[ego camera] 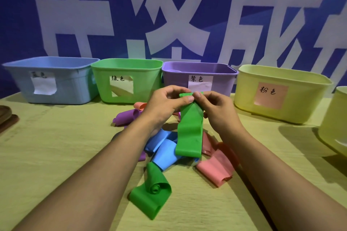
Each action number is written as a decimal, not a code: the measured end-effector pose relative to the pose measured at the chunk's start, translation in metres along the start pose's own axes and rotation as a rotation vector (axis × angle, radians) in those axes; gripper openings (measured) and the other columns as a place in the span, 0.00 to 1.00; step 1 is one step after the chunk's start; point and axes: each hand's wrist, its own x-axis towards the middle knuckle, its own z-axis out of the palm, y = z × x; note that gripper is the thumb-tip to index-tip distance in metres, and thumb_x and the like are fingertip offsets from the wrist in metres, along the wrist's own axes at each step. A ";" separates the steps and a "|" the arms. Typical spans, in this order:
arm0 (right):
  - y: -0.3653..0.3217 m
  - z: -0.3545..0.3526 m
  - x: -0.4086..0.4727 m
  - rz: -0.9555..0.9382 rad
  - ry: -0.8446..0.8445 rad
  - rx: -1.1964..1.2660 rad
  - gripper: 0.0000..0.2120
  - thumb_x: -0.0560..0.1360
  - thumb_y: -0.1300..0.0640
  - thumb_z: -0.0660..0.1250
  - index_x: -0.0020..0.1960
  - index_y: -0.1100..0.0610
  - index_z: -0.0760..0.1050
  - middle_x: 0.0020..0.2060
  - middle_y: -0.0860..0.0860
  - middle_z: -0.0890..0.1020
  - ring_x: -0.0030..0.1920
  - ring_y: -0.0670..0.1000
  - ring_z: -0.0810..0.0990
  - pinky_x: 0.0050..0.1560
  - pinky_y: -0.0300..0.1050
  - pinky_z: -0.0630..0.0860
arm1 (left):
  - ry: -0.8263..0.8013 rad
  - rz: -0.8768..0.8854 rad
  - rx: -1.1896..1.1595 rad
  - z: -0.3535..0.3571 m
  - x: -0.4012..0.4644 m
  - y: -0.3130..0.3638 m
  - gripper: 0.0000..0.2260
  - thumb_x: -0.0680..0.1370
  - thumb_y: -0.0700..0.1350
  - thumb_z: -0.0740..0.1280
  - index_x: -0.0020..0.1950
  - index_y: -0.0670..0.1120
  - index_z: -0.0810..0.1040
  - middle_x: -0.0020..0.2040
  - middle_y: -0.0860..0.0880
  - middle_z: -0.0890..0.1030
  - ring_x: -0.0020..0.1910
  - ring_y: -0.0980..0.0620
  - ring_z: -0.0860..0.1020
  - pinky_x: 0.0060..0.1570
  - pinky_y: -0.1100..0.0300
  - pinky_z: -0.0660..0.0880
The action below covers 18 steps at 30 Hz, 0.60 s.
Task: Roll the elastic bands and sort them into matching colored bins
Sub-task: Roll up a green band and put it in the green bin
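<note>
Both hands hold one green elastic band (pixel 190 133) up above the table, its lower end hanging over the pile. My left hand (pixel 165 105) and my right hand (pixel 216 108) pinch its top edge, which is curled over between the fingertips. Beneath lie blue bands (pixel 163 148), pink bands (pixel 216 167), purple bands (pixel 125 118) and a second green band (pixel 150 195), partly rolled, nearest me. Behind stand a blue bin (pixel 18 80), a green bin (pixel 101 84), a purple bin (pixel 223 80) and a yellow bin (pixel 300 103) with a pink label.
Another pale yellow bin (pixel 334 124) stands at the right edge. A dark brown object (pixel 5 118) lies at the left edge. The wooden table (pixel 56 155) runs to a blue wall with large white characters.
</note>
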 end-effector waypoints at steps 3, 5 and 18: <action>0.000 -0.001 -0.001 -0.006 -0.017 0.039 0.06 0.80 0.57 0.70 0.52 0.59 0.83 0.39 0.47 0.86 0.38 0.39 0.82 0.38 0.32 0.75 | -0.007 -0.021 0.015 0.001 0.000 0.000 0.09 0.76 0.42 0.75 0.55 0.41 0.83 0.48 0.43 0.86 0.47 0.49 0.85 0.43 0.60 0.80; -0.001 -0.001 -0.001 -0.016 -0.031 0.049 0.05 0.80 0.57 0.70 0.52 0.58 0.83 0.40 0.47 0.86 0.40 0.41 0.83 0.39 0.34 0.76 | -0.007 -0.052 0.023 0.001 0.000 -0.001 0.13 0.78 0.49 0.73 0.54 0.40 0.84 0.49 0.41 0.87 0.47 0.47 0.85 0.43 0.60 0.80; -0.001 0.001 -0.003 0.069 -0.034 0.049 0.08 0.79 0.52 0.72 0.55 0.55 0.84 0.47 0.51 0.88 0.48 0.48 0.86 0.44 0.48 0.81 | 0.041 -0.012 0.073 -0.001 0.001 -0.002 0.09 0.79 0.45 0.73 0.51 0.39 0.85 0.47 0.41 0.87 0.45 0.47 0.85 0.49 0.55 0.83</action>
